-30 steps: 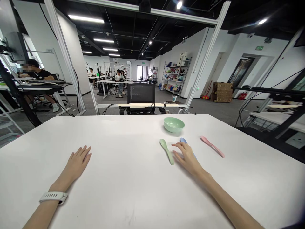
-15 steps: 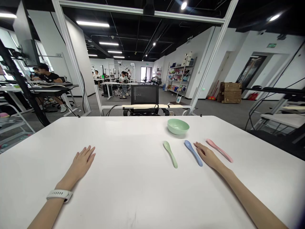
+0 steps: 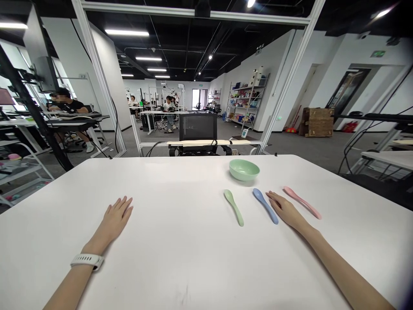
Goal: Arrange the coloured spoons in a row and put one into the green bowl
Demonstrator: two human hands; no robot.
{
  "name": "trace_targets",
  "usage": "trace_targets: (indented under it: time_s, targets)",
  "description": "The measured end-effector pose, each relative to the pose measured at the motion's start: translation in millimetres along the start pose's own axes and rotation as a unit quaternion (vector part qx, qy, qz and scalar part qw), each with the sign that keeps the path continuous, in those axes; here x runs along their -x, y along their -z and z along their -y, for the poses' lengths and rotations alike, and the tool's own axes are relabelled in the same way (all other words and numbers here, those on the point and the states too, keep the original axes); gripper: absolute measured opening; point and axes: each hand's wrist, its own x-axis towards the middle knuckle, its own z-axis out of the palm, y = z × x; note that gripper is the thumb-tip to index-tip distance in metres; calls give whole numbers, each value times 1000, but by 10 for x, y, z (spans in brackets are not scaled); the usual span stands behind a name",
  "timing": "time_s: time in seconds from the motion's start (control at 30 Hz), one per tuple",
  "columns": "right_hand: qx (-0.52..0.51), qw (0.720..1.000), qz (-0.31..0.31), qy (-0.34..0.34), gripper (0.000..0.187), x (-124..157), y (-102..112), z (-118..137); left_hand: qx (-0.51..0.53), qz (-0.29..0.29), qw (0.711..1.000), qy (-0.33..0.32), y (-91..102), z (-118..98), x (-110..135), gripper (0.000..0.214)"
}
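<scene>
My left hand [image 3: 115, 218] lies flat on the white table [image 3: 180, 241], fingers stretched out and a little apart, holding nothing. A pale watch strap circles that wrist. On the right, my right hand [image 3: 286, 209] rests palm down between a blue spoon [image 3: 266, 206] and a pink spoon [image 3: 302, 202], its fingers extended and nothing held. Its fingertips are close beside the blue spoon; whether they touch it I cannot tell. A green spoon [image 3: 234, 207] lies to the left of the blue one. Behind the spoons stands a light green bowl [image 3: 244, 170], upright.
A metal frame [image 3: 290, 82] rises behind the table's far edge, with a black mesh chair [image 3: 198, 127] beyond it. People sit at desks farther back and at the left. A white cart [image 3: 22, 172] stands left of the table, a wooden crate [image 3: 319, 122] at the far right.
The whole view has shifted slightly, so everything appears a little farther right. Both hands, the spoons and the bowl keep their places on the table.
</scene>
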Motion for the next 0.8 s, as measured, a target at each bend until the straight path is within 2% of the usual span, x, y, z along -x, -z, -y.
trace_targets:
  time_s: [0.3,0.43,0.53,0.6,0.7,0.8]
  targets:
    - [5,1000,15,-17,51,2,-16,-33,-1,2,1000,2,0,3,-3,73]
    - [30,999,-27,20,50,7,52,55,0,3,1000,3,6,-6,-1,73]
    - [27,993,-77,87,46,53,109,341,-2,13,1000,10,17,-18,1,75]
    - [6,987,-85,135,42,110,103,629,-3,16,1000,12,22,-22,2,76]
    - [-14,975,-47,216,37,215,28,1070,-5,6,1000,8,18,-17,1,74]
    - [-20,964,9,266,32,305,-48,1362,-8,-6,1000,3,3,-2,-4,72]
